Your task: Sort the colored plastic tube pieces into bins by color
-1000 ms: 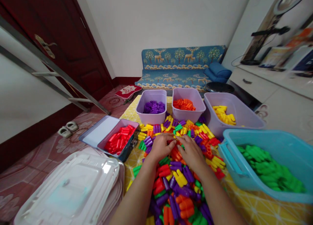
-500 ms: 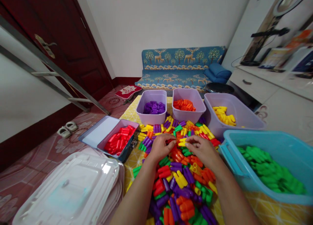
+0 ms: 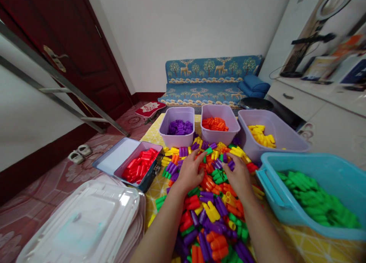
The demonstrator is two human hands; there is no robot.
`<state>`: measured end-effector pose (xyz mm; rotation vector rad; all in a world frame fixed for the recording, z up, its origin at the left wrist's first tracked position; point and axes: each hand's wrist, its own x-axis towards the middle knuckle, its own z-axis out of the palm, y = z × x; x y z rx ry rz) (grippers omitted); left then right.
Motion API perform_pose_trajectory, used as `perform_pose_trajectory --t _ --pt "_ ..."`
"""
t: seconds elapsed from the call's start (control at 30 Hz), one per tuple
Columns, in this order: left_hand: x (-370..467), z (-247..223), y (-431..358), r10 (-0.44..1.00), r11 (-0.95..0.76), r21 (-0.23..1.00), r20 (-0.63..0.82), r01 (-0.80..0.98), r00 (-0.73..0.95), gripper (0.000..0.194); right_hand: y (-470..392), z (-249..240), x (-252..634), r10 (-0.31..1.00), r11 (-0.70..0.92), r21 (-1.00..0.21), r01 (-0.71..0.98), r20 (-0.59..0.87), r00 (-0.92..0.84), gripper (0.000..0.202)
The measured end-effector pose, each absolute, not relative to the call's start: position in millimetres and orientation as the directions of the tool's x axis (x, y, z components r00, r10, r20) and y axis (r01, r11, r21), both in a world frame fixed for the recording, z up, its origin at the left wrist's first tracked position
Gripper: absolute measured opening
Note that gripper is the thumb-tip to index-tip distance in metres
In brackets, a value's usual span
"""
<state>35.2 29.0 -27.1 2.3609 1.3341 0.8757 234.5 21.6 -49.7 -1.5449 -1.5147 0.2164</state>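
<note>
A heap of coloured plastic toy pieces, tube-shaped and joined in pairs or rows, covers the middle of the table. My left hand (image 3: 190,171) lies over the heap's left side, fingers stretched forward and apart. Its index fingertip is at a green piece (image 3: 209,150). Across from it, my right hand (image 3: 238,175) reaches down with thumb and fingers spread around a purple piece (image 3: 231,165); whether it touches that piece is unclear. Between the hands lie green pieces (image 3: 219,176) and orange pieces (image 3: 208,183).
Lilac bins hold purple (image 3: 164,135), orange (image 3: 220,136) and yellow pieces (image 3: 259,135). At right stands a blue tub (image 3: 270,186) of green pieces. A lidded box (image 3: 148,183) with red pieces and stacked clear lids (image 3: 114,206) are at left. A patterned sofa (image 3: 200,89) stands behind.
The yellow piece that was between my hands no longer shows there. My left fingers have straightened forward, and my right hand has turned downward over purple pieces.
</note>
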Motion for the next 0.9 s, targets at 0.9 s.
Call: perform_pose_trajectory --t 0.9 --pt "62.2 -30.1 49.5 0.864 -0.502 0.350 0.250 0.791 0.437 0.048 3.3 -15.2 223.7 0.961 0.007 -0.526 0.851 0.238 0.140 0.042"
